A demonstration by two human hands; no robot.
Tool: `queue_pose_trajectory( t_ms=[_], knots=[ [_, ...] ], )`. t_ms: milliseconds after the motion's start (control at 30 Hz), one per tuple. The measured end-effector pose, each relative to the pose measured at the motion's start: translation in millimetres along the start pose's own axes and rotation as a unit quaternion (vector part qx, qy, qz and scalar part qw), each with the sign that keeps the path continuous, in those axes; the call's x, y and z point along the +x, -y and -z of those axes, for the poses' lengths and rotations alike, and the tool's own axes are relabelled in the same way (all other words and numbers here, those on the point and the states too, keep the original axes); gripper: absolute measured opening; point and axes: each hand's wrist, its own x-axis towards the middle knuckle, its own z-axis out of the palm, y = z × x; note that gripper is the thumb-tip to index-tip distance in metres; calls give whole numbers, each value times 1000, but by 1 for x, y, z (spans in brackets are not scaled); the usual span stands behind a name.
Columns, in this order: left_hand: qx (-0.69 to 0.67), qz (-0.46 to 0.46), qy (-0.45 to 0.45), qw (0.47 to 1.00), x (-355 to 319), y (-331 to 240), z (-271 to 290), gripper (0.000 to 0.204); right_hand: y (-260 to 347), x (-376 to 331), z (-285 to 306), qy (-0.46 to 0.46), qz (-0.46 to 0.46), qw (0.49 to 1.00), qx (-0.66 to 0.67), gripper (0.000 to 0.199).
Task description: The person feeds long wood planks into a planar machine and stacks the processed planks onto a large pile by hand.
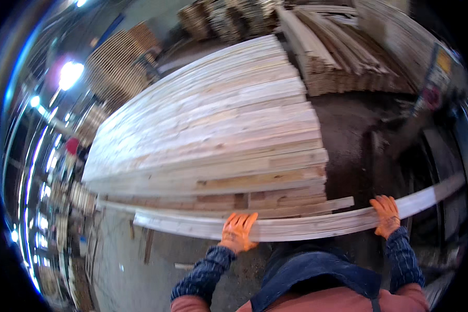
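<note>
A long pale wooden board (307,229) lies crosswise in front of my body, running from the left out to the far right. My left hand (238,231), in an orange glove, is closed over it left of my body. Farther right, my right hand (386,216), gloved the same, grips the board with its fingers over the far edge. Just beyond the board is a large stack of planks (208,119), laid side by side in layers. A narrower strip of wood (333,206) lies between the board and the stack's near side.
More long lumber (338,57) is piled at the back right. Slatted wood stacks (117,67) stand at the back left. Wood scraps (148,247) lie on the grey concrete floor (119,265) at the left. Dark machine-like structures (437,151) are at the right.
</note>
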Motion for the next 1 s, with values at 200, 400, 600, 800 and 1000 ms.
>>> queue_pose_trajectory(
  t_ms=[200, 400, 600, 800, 1000],
  knots=[
    [-55, -19, 35, 998, 26, -53, -8, 96, 35, 9, -19, -61, 84, 992, 74, 114],
    [-119, -51, 72, 989, 51, -112, -8, 103, 123, 40, -19, 42, 201, 975, 86, 112],
    [-68, -19, 57, 996, 13, -37, 5, 108, 79, 39, 1, 79, 153, 985, 17, 115],
    [30, 31, 66, 997, -48, 89, 27, 105, 28, 30, 14, 82, 84, 993, 21, 101],
    [18, 36, 54, 998, -24, 47, 17, 93, 54, 78, 3, 48, 4, 921, 387, 73]
  ],
)
